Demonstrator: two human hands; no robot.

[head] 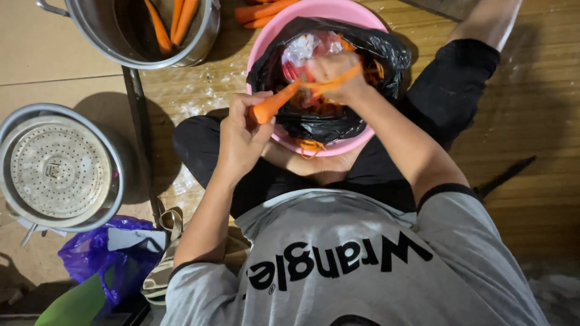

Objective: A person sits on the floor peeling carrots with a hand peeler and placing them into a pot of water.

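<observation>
Both hands are being held over a pink basin (356, 15) lined with a black plastic bag (326, 124), which is resting on the floor between the seated person's legs. A carrot (275, 104) is being gripped at its thick end by the left hand (238, 136), fingers closed around it, with the tip pointing up and to the right toward the other hand. The right hand (338, 75) is being kept closed just beyond the carrot's tip, and a long orange strip of peel (335, 81) is lying across it; whether a tool is being held inside that fist cannot be told. Orange peelings (311, 145) are being collected in the bag, some hanging over the basin's near rim. Peeled carrots (175, 18) are being kept in a steel pot (99, 27) at the upper left, and more carrots (260, 12) are lying on the floor beside the basin. A second steel pot with a perforated insert (60, 169) is standing at the left, near a purple plastic bag (96, 253)
</observation>
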